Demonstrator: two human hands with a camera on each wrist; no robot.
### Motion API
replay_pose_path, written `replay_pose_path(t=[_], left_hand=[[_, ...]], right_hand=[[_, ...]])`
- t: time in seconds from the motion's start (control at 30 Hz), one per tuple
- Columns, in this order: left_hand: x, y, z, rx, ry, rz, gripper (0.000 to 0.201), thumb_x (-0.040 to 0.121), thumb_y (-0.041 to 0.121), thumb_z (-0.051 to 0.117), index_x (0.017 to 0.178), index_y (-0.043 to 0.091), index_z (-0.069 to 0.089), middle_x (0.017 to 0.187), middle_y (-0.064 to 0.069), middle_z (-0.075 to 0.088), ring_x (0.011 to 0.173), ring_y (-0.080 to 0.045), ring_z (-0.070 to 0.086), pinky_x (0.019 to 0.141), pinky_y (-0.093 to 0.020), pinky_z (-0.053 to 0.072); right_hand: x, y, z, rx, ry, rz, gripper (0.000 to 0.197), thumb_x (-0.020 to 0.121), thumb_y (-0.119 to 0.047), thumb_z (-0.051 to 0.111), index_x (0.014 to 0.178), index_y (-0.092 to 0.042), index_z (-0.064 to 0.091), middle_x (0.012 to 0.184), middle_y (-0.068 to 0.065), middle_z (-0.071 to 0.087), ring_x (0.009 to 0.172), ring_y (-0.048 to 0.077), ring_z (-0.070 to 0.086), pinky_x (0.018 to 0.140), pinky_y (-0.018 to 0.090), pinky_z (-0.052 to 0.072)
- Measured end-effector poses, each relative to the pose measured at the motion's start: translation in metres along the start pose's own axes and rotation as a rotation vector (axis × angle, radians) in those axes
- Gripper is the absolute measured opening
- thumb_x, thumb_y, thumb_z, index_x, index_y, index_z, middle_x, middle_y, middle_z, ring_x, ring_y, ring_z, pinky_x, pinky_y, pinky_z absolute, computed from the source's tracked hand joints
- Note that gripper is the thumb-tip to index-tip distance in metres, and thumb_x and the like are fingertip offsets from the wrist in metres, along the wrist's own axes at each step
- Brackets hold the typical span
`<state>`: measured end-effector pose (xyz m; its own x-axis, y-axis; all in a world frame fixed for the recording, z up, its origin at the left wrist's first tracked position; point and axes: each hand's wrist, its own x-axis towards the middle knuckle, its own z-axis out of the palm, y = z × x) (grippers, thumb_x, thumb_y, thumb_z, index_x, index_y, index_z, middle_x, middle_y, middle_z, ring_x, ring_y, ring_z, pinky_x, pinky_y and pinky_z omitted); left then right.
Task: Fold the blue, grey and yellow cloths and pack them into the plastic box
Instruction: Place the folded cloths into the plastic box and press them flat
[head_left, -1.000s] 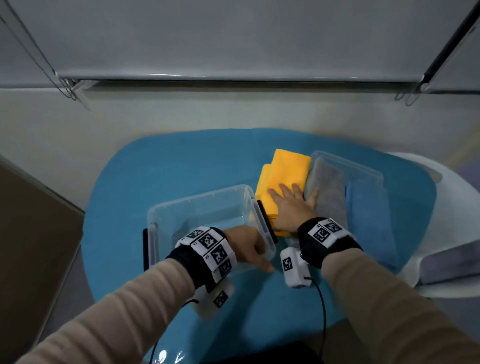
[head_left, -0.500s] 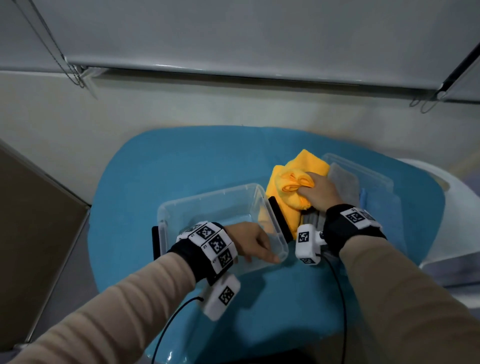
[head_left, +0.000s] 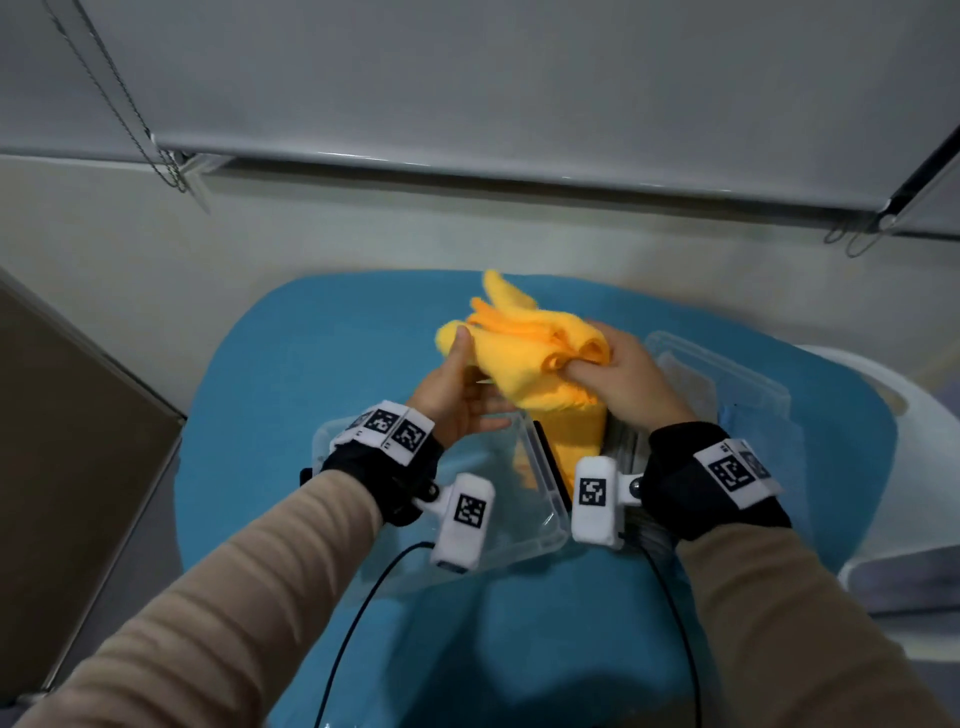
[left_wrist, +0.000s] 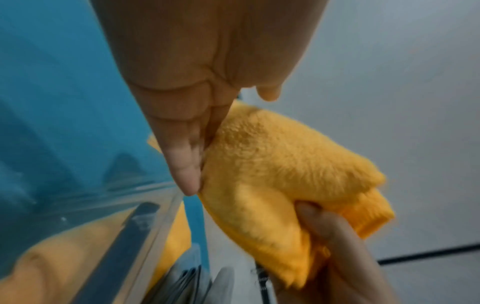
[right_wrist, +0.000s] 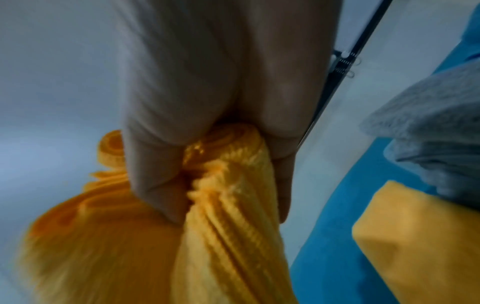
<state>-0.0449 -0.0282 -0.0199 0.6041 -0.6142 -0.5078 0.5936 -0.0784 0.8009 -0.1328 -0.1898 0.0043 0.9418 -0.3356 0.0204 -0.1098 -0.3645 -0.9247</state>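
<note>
Both hands hold a bunched yellow cloth (head_left: 524, 358) (left_wrist: 280, 164) (right_wrist: 221, 236) in the air above the far side of the clear plastic box (head_left: 556, 525) (left_wrist: 78, 164). My right hand (head_left: 618, 379) (right_wrist: 207, 102) grips its gathered right end. My left hand (head_left: 457, 395) (left_wrist: 182, 164) pinches the left end, thumb on top, fingers straight beneath. A second yellow cloth (head_left: 576, 441) (right_wrist: 415, 236) lies against the box's right side. To its right lie the grey cloth (head_left: 691, 384) (right_wrist: 428, 144) and the blue cloth (head_left: 737, 421), blurred.
Everything stands on a round blue table (head_left: 311, 415). The grey and blue cloths rest on a clear lid (head_left: 727, 364) at the right. A white chair (head_left: 909, 441) stands beyond the table's right edge. A wall and window blind are behind.
My right hand has bunched a yellow cloth and lifted it off the pile, up and to the left. My left hand left the box's front edge and rose to take the cloth's other end.
</note>
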Motion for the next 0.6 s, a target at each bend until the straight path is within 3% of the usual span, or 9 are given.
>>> replay_pose_path(t=[0.07,0.13,0.2,0.27,0.37,0.43,0.5,0.53,0.6], left_hand=[[-0.004,0.007,-0.007,-0.097,-0.025,0.044,0.068,0.093,0.063,0.015,0.130,0.016,0.047,0.116,-0.008,0.061,0.094,-0.021,0.063,0.071,-0.034,0.056],[-0.010,0.011,-0.016,-0.183,-0.003,0.079,0.060,0.098,0.052,0.025,0.136,0.010,0.044,0.125,-0.012,0.058,0.106,-0.026,0.060,0.080,-0.036,0.053],[-0.016,0.011,-0.028,-0.173,0.047,0.112,0.050,0.099,0.038,0.035,0.135,0.004,0.045,0.118,-0.014,0.061,0.101,-0.026,0.060,0.085,-0.034,0.050],[-0.019,0.008,-0.044,-0.115,0.077,0.160,0.047,0.098,0.032,0.041,0.135,0.003,0.046,0.120,-0.016,0.061,0.097,-0.025,0.062,0.083,-0.036,0.053],[-0.027,0.006,-0.063,-0.087,0.102,0.245,0.054,0.085,0.031,0.060,0.132,0.007,0.049,0.122,-0.015,0.062,0.101,-0.028,0.064,0.082,-0.037,0.057],[-0.032,0.006,-0.072,-0.069,0.107,0.272,0.058,0.074,0.027,0.065,0.128,0.010,0.051,0.119,-0.013,0.064,0.101,-0.027,0.065,0.081,-0.037,0.057],[-0.036,0.004,-0.076,0.008,0.075,0.252,0.068,0.065,0.023,0.073,0.128,0.014,0.051,0.120,-0.010,0.065,0.105,-0.028,0.064,0.087,-0.043,0.054],[-0.038,0.004,-0.077,0.060,0.063,0.233,0.073,0.058,0.022,0.078,0.127,0.016,0.052,0.118,-0.008,0.066,0.105,-0.028,0.064,0.089,-0.045,0.053],[-0.039,0.002,-0.079,0.129,0.058,0.224,0.068,0.048,0.017,0.077,0.114,0.020,0.059,0.106,-0.003,0.069,0.096,-0.022,0.066,0.081,-0.040,0.055]], right_hand=[[-0.002,-0.002,0.015,-0.011,-0.155,-0.040,0.051,0.066,-0.010,0.070,0.111,-0.032,0.058,0.107,-0.007,0.064,0.090,-0.008,0.059,0.082,0.007,0.043],[-0.001,-0.004,0.028,-0.063,-0.306,-0.047,0.060,0.065,-0.011,0.074,0.116,-0.034,0.053,0.121,-0.006,0.057,0.112,0.000,0.052,0.092,0.006,0.035],[-0.001,-0.009,0.040,-0.083,-0.493,-0.025,0.055,0.065,-0.021,0.073,0.114,-0.040,0.054,0.134,-0.006,0.048,0.128,0.005,0.040,0.103,0.013,0.027],[-0.003,-0.015,0.050,0.069,-0.594,0.042,0.050,0.069,-0.032,0.066,0.118,-0.039,0.055,0.139,-0.006,0.046,0.132,0.006,0.038,0.108,0.019,0.027],[0.000,-0.021,0.064,0.389,-0.489,0.137,0.043,0.084,-0.040,0.050,0.125,-0.029,0.057,0.132,-0.005,0.056,0.125,0.011,0.050,0.101,0.032,0.041],[0.007,-0.026,0.075,0.312,-0.296,0.137,0.041,0.092,-0.023,0.051,0.132,-0.027,0.047,0.125,0.000,0.055,0.103,0.018,0.061,0.084,0.035,0.052],[0.018,-0.027,0.082,0.084,-0.127,0.041,0.080,0.081,-0.004,0.065,0.144,-0.033,0.026,0.127,0.005,0.044,0.080,0.022,0.062,0.068,0.037,0.056],[0.022,-0.027,0.085,-0.029,-0.104,-0.017,0.098,0.074,-0.003,0.072,0.147,-0.036,0.016,0.130,0.006,0.039,0.083,0.024,0.060,0.071,0.039,0.056],[0.029,-0.031,0.085,-0.307,-0.096,-0.106,0.113,0.064,-0.012,0.081,0.149,-0.037,0.010,0.133,0.006,0.033,0.107,0.028,0.051,0.093,0.042,0.047]])
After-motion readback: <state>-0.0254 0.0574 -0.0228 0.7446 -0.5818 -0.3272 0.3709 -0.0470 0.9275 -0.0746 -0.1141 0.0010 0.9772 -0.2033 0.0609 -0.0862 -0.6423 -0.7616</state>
